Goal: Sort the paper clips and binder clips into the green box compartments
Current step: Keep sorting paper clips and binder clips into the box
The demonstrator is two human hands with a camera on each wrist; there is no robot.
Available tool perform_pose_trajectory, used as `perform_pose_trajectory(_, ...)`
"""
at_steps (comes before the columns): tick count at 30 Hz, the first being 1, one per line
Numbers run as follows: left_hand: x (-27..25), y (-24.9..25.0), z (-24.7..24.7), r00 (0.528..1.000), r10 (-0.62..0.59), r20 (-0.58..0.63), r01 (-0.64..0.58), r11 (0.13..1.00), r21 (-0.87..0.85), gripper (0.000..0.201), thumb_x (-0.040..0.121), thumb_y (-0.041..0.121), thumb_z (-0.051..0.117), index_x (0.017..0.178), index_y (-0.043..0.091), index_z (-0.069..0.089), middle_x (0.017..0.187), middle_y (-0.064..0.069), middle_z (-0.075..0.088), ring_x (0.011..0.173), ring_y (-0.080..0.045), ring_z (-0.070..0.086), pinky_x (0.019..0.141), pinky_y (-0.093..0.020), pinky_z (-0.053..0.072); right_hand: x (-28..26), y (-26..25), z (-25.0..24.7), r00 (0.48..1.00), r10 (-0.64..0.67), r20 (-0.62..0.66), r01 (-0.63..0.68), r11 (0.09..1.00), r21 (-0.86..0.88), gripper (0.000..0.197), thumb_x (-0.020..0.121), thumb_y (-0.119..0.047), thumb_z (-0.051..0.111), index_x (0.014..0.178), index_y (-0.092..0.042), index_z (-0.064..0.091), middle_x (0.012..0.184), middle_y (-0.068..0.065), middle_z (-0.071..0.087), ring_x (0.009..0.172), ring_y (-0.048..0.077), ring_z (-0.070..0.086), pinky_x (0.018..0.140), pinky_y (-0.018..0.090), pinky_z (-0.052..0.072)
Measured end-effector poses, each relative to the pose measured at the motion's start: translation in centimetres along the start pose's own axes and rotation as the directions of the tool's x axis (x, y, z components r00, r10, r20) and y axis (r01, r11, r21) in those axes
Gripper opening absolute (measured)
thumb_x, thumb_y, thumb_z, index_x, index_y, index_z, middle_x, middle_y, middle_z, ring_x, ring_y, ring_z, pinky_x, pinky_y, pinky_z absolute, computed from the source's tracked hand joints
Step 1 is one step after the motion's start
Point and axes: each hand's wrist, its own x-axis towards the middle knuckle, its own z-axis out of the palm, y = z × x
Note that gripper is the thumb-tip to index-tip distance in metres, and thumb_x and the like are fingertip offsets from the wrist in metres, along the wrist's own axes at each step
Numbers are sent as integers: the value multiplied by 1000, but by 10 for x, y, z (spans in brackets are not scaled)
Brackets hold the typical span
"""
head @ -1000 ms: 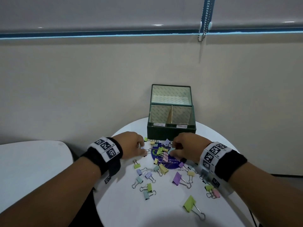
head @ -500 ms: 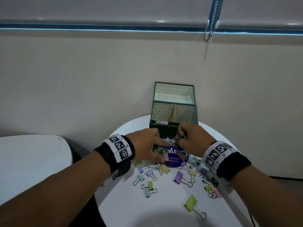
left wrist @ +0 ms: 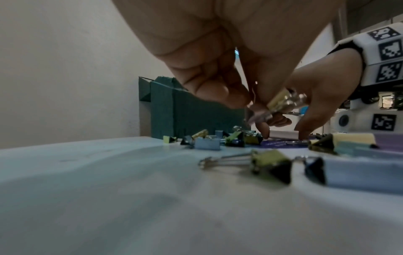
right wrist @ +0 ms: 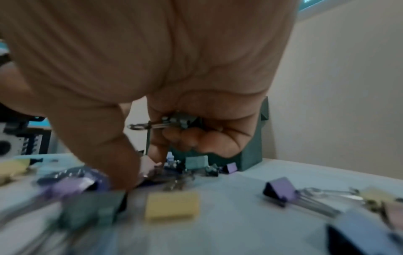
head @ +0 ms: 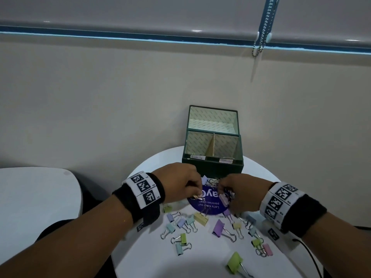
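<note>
Yellow clip (left wrist: 278, 101) pinched by left hand (head: 176, 184). Grey clip (right wrist: 183, 120) held by right hand (head: 241, 194). Green box (head: 212, 167) at 12 o'clock on bench (head: 144, 257).

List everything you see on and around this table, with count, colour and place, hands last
Green box: one, dark green, lid up, back of table, two labelled compartments.
Binder clips: many, too jumbled to count exactly; purple, yellow, green, blue, pink; scattered on the near half of the table.
Round sticker: one, purple, table centre, between the hands.
Table: one, white, round.
Second table: one, white, at left.
Blind chain: one, beaded, upper right.
Wristbands: two, black with printed markers.
Left hand: holds clips.
Right hand: holds clips.
</note>
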Motion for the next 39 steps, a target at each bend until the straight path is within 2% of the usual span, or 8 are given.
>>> perform_pose_trajectory(9, 6, -12, -5, 908, -148, -391, 127, 989, -78, 14, 102, 36, 46, 96, 29, 56, 87, 12, 57, 77, -7, 53, 67, -25, 45, 27, -22, -76, 909, 19, -416, 157, 910, 384, 15, 90, -19, 69, 101, -24, 60, 85, -8, 61, 63, 4, 54, 53, 13, 42)
perform_pose_trajectory(15, 25, -19, -24, 850, -193, -491, 187, 980, -63, 12, 100, 30, 51, 94, 24, 59, 85, 9, 57, 76, -11, 54, 68, -28, 45, 57, -32, -88, 941, 87, -327, 76, 887, 456, 84, 82, -27, 81, 153, -29, 34, 146, 1, 49, 116, 18, 58, 83, 26, 47)
perform_pose_trajectory(18, 41, -19, -36, 798, -276, -536, 214, 961, -177, 13, 99, 34, 55, 89, 26, 58, 78, 12, 58, 70, -4, 54, 60, -20, 38, 42, -26, -79, 876, 126, -465, 100, 896, 432, 77, 81, -31, 81, 147, -31, 41, 148, 0, 43, 122, 17, 52, 93, 28, 45)
perform_pose_trajectory(21, 54, -22, -36, 824, -292, -485, 229, 956, -185, 15, 98, 37, 56, 94, 25, 64, 84, 11, 62, 76, -9, 59, 64, -21, 40, 21, -12, -58, 770, 95, -631, 187, 912, 365, 22, 89, -21, 71, 108, -26, 61, 109, -8, 60, 97, 12, 61, 80, 17, 49)
perform_pose_trajectory(24, 52, -25, -29, 856, -233, -462, 229, 971, -66, 20, 98, 40, 54, 110, 27, 64, 102, 9, 58, 80, -8, 56, 72, -23, 42, 0, 4, -31, 862, 18, -507, 167, 934, 316, 8, 94, -18, 63, 91, -26, 64, 90, -12, 64, 78, 6, 63, 65, 14, 50)
perform_pose_trajectory(30, 15, -20, -21, 883, -111, -456, 146, 988, 42, 5, 94, 30, 58, 91, 30, 63, 82, 17, 51, 71, 0, 48, 63, -18, 36, -3, 26, -2, 929, 39, -367, 28, 984, 175, 16, 90, -25, 68, 105, -28, 72, 101, -9, 68, 87, 9, 61, 81, 21, 49)
perform_pose_trajectory(34, 2, -13, -9, 995, -80, -56, 88, 982, 167, 18, 95, 39, 56, 107, 33, 68, 93, 17, 55, 82, -4, 53, 74, -22, 44, 5, 19, 3, 939, 68, -338, -21, 990, 142, 26, 91, -26, 65, 115, -33, 70, 116, -9, 68, 100, 12, 62, 94, 28, 52)
perform_pose_trajectory(39, 4, -9, -4, 985, -120, 124, 87, 967, 239, 35, 92, 54, 58, 123, 40, 62, 104, 13, 52, 90, -7, 53, 80, -26, 48, 9, 9, 9, 973, 37, -230, -16, 995, 94, 38, 94, -24, 62, 132, -30, 63, 133, -11, 55, 121, 15, 55, 105, 31, 46)
